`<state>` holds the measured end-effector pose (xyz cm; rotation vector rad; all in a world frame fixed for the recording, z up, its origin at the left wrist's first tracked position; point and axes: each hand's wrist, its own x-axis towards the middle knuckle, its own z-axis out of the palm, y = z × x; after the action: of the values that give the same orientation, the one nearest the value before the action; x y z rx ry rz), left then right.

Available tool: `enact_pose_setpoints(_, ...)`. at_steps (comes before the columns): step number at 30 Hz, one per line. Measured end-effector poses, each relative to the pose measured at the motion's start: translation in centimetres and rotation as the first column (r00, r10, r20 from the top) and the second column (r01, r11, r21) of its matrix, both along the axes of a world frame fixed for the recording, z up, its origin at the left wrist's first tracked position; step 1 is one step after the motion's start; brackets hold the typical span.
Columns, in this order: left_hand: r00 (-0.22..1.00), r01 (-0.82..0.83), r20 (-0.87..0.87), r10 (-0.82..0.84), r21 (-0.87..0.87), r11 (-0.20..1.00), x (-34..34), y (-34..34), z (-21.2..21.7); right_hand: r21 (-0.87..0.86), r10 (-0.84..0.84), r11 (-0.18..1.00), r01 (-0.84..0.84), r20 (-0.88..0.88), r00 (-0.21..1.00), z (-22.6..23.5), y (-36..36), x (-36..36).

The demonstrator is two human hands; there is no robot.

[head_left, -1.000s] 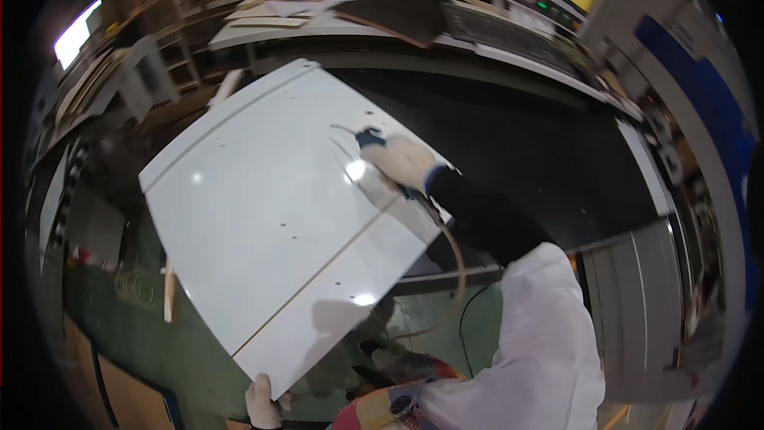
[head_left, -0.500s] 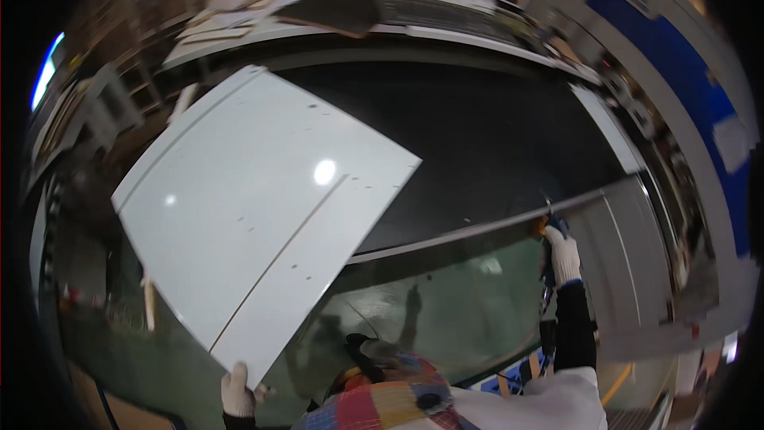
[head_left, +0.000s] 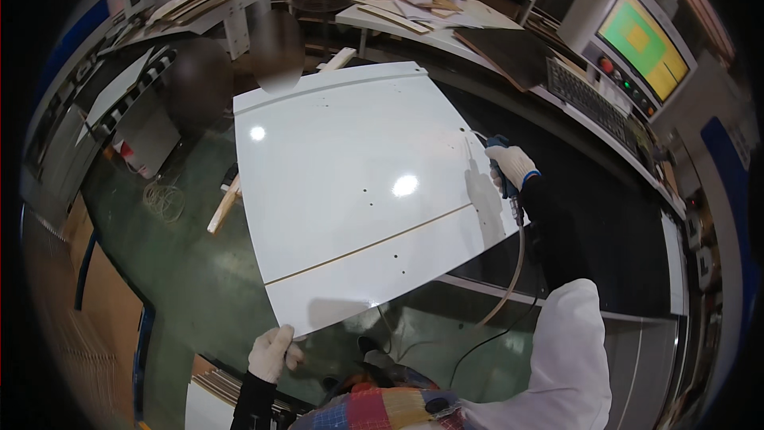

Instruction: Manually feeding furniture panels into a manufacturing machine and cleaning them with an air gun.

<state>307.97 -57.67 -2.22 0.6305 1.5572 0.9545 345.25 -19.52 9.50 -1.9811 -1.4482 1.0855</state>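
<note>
A large glossy white panel (head_left: 358, 151) has two long grooves and several small holes in its face. My gloved left hand (head_left: 269, 353) is closed on its near-left corner, thumb on top, the fingers beneath partly hidden. In my gloved right hand (head_left: 517, 163) is a blue air blow gun (head_left: 496, 143), its thin nozzle directed toward the panel's face near the right edge. A pale hose (head_left: 519, 264) hangs from the gun's lower end and curves down in front of the panel. The gun casts a dark reflection on the white surface.
A dark machine bed (head_left: 621, 239) lies under and right of the panel. Behind it, a ledge holds a keyboard (head_left: 589, 95), a monitor (head_left: 645, 40) and a dark board (head_left: 505, 56). Stacked panels (head_left: 215, 386) stand at lower left; a wooden strip (head_left: 224, 205) shows beside the panel.
The view has swung left. My right hand has gone from the machine bed's front edge up to the panel's right side with the blow gun. My left hand still grips the corner; the panel has turned.
</note>
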Motion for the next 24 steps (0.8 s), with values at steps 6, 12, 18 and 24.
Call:
enact_pose_setpoints(6,0.997,-0.076,-0.013,0.075,-0.045,0.996,0.8,-0.2,0.4,-0.061,0.031,0.998,-0.031,0.008,0.999,-1.7,4.3,0.0)
enact_pose_setpoints(12,0.992,-0.118,-0.043,0.116,-0.065,0.991,1.1,-0.1,0.5,-0.114,0.077,0.989,-0.091,-0.124,0.989,-1.2,5.3,-1.9)
enact_pose_setpoints(18,0.991,-0.132,-0.034,0.129,-0.082,0.988,1.4,-0.8,1.1,0.144,0.045,0.989,-0.020,-0.174,0.984,-0.7,10.6,-8.6)
enact_pose_setpoints(24,0.983,-0.182,-0.004,0.183,-0.085,0.980,1.2,-5.0,0.7,0.113,0.252,0.966,-0.234,-0.182,0.950,-2.1,10.5,-15.5)
